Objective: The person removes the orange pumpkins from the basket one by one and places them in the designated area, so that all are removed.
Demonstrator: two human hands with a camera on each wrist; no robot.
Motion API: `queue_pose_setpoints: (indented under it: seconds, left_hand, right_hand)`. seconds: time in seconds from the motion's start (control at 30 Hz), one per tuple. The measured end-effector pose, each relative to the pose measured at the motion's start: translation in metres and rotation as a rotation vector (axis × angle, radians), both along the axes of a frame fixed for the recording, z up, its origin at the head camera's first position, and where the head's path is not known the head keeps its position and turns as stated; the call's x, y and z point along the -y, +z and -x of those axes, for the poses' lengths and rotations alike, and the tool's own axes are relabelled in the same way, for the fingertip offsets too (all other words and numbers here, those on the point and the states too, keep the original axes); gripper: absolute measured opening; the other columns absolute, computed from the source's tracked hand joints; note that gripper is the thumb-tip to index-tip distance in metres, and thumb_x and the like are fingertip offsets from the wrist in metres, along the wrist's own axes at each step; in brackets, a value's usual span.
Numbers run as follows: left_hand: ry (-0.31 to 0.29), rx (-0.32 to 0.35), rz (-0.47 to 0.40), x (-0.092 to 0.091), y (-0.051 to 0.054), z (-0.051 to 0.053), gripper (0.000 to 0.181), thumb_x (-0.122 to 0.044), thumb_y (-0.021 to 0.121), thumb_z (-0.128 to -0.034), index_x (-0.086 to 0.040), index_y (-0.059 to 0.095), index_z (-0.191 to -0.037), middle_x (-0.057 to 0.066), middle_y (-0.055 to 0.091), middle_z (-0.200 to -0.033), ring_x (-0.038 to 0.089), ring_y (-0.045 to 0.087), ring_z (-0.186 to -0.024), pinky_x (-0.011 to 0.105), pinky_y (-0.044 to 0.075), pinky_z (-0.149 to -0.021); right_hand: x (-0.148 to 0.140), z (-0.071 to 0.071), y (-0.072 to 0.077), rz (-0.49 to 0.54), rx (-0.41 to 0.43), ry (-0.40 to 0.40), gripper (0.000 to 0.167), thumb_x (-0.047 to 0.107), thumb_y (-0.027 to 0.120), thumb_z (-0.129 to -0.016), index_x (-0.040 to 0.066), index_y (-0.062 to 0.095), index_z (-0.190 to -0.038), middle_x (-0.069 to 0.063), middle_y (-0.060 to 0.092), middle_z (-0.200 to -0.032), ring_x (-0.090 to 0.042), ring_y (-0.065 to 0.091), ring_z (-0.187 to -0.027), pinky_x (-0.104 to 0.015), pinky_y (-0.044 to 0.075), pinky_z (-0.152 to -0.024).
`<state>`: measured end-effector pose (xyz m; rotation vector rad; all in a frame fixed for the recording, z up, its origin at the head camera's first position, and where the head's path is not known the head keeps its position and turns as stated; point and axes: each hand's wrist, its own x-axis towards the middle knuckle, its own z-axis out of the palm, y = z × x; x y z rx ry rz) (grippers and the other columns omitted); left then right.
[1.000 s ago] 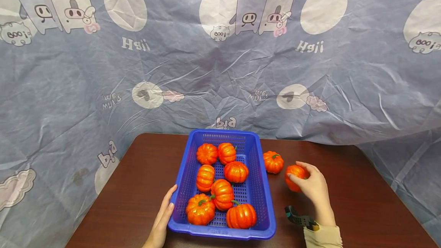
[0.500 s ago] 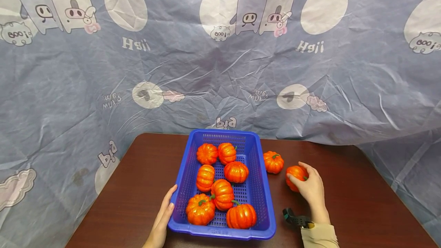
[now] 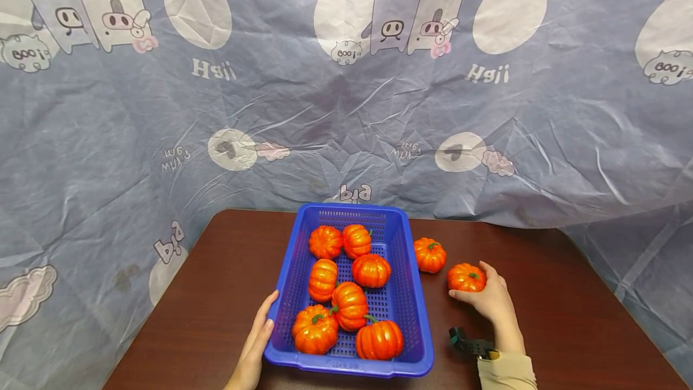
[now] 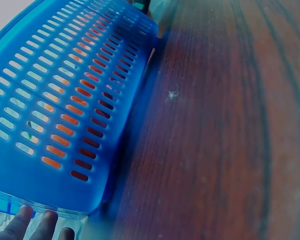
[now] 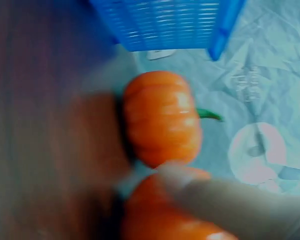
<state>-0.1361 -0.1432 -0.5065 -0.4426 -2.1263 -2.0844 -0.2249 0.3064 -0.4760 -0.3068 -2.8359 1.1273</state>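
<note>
A blue basket (image 3: 421,318) holds several orange pumpkins (image 3: 349,306). Against its near-left side rests my left hand (image 3: 253,345), fingers extended and touching the rim; three fingertips show by the basket (image 4: 65,165) in the left wrist view. Right of the basket, my right hand (image 3: 497,298) holds a pumpkin (image 3: 465,278) from its right side, thumb in front and fingers behind. This pumpkin sits upright, green stem on top. In the right wrist view my thumb (image 5: 215,197) touches the held pumpkin (image 5: 152,212).
Another pumpkin (image 3: 430,256) stands between the basket and the held one, close to the basket's right wall; the right wrist view shows that pumpkin (image 5: 162,120) too. The brown table (image 3: 189,318) ends at a grey-blue patterned cloth (image 3: 346,107) hanging behind.
The pumpkin at my right hand has turned from lying with its stem toward the palm to standing stem up. My right hand has shifted slightly; my left hand and the basket have stayed still.
</note>
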Motion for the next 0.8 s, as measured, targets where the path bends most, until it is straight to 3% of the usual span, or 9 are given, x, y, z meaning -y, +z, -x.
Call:
queue_pose_setpoints:
  seconds: [0.13, 0.3, 0.47, 0.7, 0.8]
  left_hand:
    - [-0.001, 0.001, -0.005, 0.000, 0.000, 0.000, 0.047, -0.014, 0.024, -0.1009, -0.012, 0.025, -0.147, 0.014, 0.019, -0.151, -0.003, 0.020, -0.131, 0.009, 0.014, -0.096]
    - [-0.008, 0.013, -0.013, 0.000, 0.000, 0.000, 0.047, -0.015, 0.024, -0.1011, -0.013, 0.024, -0.148, 0.014, 0.018, -0.152, -0.003, 0.020, -0.131, 0.009, 0.014, -0.096]
    - [-0.010, 0.022, -0.015, 0.001, -0.001, -0.001, 0.047, -0.015, 0.024, -0.1012, -0.013, 0.023, -0.148, 0.014, 0.017, -0.152, -0.003, 0.019, -0.131, 0.008, 0.013, -0.095]
    - [-0.006, -0.003, -0.010, 0.001, -0.001, -0.001, 0.047, -0.013, 0.024, -0.1010, -0.012, 0.025, -0.148, 0.014, 0.019, -0.151, -0.003, 0.022, -0.131, 0.009, 0.015, -0.096]
    - [-0.002, -0.004, -0.002, 0.001, -0.001, 0.000, 0.046, -0.013, 0.024, -0.1011, -0.013, 0.025, -0.147, 0.014, 0.019, -0.152, -0.003, 0.020, -0.131, 0.008, 0.014, -0.096]
  right_hand:
    - [-0.005, -0.004, 0.006, 0.009, 0.044, 0.043, 0.103, 0.026, 0.081, -0.068, -0.010, 0.018, -0.141, -0.038, 0.030, -0.132, -0.050, 0.033, -0.116, -0.061, 0.028, -0.096]
    - [-0.007, -0.004, 0.001, 0.011, 0.013, -0.027, 0.101, 0.027, 0.080, -0.070, -0.012, 0.020, -0.140, -0.038, 0.031, -0.133, -0.051, 0.033, -0.118, -0.059, 0.027, -0.098]
    - [-0.002, 0.001, -0.011, 0.070, -0.124, -0.188, 0.097, 0.020, 0.081, -0.070, -0.009, 0.023, -0.141, -0.035, 0.033, -0.133, -0.047, 0.033, -0.118, -0.057, 0.028, -0.096]
    - [0.005, 0.009, -0.029, 0.186, -0.334, -0.370, 0.084, 0.009, 0.081, -0.069, -0.005, 0.034, -0.138, -0.031, 0.038, -0.126, -0.042, 0.047, -0.109, -0.049, 0.042, -0.088]
    - [0.006, 0.012, -0.034, 0.202, -0.385, -0.401, 0.077, 0.010, 0.081, -0.071, -0.004, 0.040, -0.135, -0.029, 0.041, -0.125, -0.040, 0.053, -0.105, -0.026, 0.047, -0.082]
